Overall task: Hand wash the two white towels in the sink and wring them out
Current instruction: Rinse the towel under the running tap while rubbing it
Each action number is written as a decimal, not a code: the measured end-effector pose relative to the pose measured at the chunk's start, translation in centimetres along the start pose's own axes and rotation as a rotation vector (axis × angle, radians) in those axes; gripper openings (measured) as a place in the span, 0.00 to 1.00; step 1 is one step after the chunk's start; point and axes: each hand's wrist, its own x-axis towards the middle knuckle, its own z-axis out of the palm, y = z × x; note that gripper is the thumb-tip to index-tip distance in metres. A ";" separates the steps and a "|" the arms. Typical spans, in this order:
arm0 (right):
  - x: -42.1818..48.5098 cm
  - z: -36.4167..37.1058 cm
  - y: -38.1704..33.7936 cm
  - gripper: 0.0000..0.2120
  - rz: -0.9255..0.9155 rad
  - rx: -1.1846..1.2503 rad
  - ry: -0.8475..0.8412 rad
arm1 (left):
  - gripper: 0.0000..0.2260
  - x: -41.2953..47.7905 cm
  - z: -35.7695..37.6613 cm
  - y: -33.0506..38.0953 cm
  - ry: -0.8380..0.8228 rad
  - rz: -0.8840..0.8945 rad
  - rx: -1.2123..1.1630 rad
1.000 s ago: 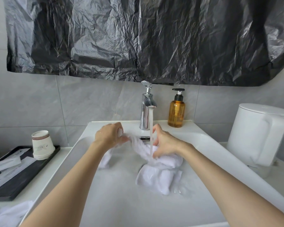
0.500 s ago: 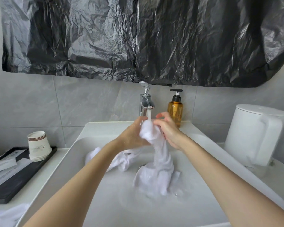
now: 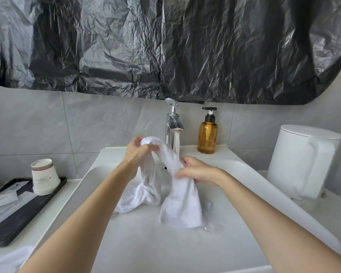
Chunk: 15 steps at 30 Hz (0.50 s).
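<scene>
The white towel, wet and twisted into a loose rope, hangs over the sink just in front of the running tap, with both ends drooping to the basin floor. The left hand has its fingers curled tight round the bunched top, and the right hand grips the towel lower down, beside the stream. On the tabletop to the left, stacked paper cups carry a brown band and print too small to read.
</scene>
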 end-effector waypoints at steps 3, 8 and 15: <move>-0.2 -0.4 -1.6 0.13 -0.102 0.213 0.116 | 0.18 0.7 -0.7 -0.4 0.007 0.059 0.161; 0.0 -0.9 -3.5 0.24 -0.205 0.478 0.227 | 0.38 0.7 -0.2 -1.4 -0.192 0.414 0.814; 0.7 -1.0 -3.1 0.32 -0.157 0.502 0.222 | 0.20 -0.9 1.2 -0.6 -0.324 0.408 0.433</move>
